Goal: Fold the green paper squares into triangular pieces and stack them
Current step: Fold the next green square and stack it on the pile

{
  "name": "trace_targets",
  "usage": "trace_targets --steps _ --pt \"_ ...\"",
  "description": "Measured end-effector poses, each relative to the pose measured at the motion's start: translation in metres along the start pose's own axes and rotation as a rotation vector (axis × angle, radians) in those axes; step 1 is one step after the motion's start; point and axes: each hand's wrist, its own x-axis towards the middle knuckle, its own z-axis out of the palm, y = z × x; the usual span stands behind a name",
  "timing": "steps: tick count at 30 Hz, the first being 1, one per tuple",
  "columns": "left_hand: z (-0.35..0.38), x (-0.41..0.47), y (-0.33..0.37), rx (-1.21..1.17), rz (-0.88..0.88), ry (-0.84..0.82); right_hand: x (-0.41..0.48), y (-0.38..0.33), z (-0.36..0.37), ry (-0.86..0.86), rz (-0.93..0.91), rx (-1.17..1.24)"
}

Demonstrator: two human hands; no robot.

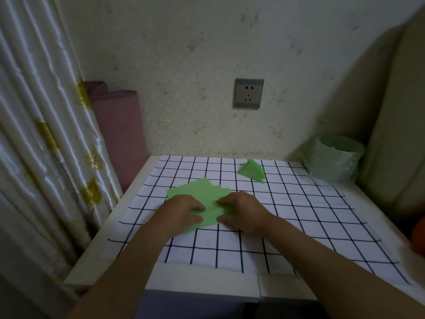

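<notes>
A loose pile of green paper squares (pixel 199 191) lies fanned out on the checked cloth near the table's middle. Over its near part, my left hand (pixel 181 211) and my right hand (pixel 241 209) face each other, fingertips close together. Both pinch the top green sheet (pixel 211 216), which is partly bent between them. A small stack of folded green triangles (pixel 251 170) stands apart at the back of the table, right of centre. My hands hide much of the top sheet.
The small white table (pixel 202 284) carries a white cloth with dark grid lines (pixel 299 226). A bin with a green liner (pixel 333 157) stands at the back right corner. A curtain hangs on the left, a sofa edge on the right, an orange thing (pixel 418 238) at the right border.
</notes>
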Motion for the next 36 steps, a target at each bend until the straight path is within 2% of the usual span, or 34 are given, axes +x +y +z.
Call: trace_targets --steps 6,9,12,19,23,27,29,32,34,36 --pt "-0.008 -0.001 0.002 -0.083 -0.013 0.029 0.004 -0.006 -0.004 0.065 0.080 0.147" --pt "-0.012 0.003 0.013 -0.052 0.022 0.116 0.000 -0.006 -0.013 0.140 0.052 0.202" --pt "-0.010 0.005 0.025 -0.141 0.057 0.180 -0.015 0.002 -0.024 0.177 -0.021 0.214" --pt "0.016 0.004 0.055 -0.368 0.167 0.032 -0.058 0.046 -0.040 0.319 -0.111 0.093" --pt "0.028 0.006 0.071 -0.303 0.166 -0.083 -0.076 0.065 -0.049 0.246 -0.210 -0.071" --pt "0.039 0.010 0.084 -0.275 0.144 -0.213 -0.094 0.085 -0.049 0.139 -0.179 -0.185" --pt "0.043 0.015 0.083 -0.240 0.092 -0.197 -0.096 0.091 -0.051 0.113 -0.161 -0.188" --pt "0.043 0.021 0.077 -0.059 0.048 -0.131 -0.093 0.097 -0.050 0.108 -0.207 -0.211" --pt "0.042 0.023 0.075 -0.045 0.023 -0.081 -0.091 0.097 -0.048 0.134 -0.226 -0.244" --pt "0.041 0.024 0.078 -0.042 0.090 -0.019 -0.089 0.096 -0.045 0.153 -0.236 -0.282"
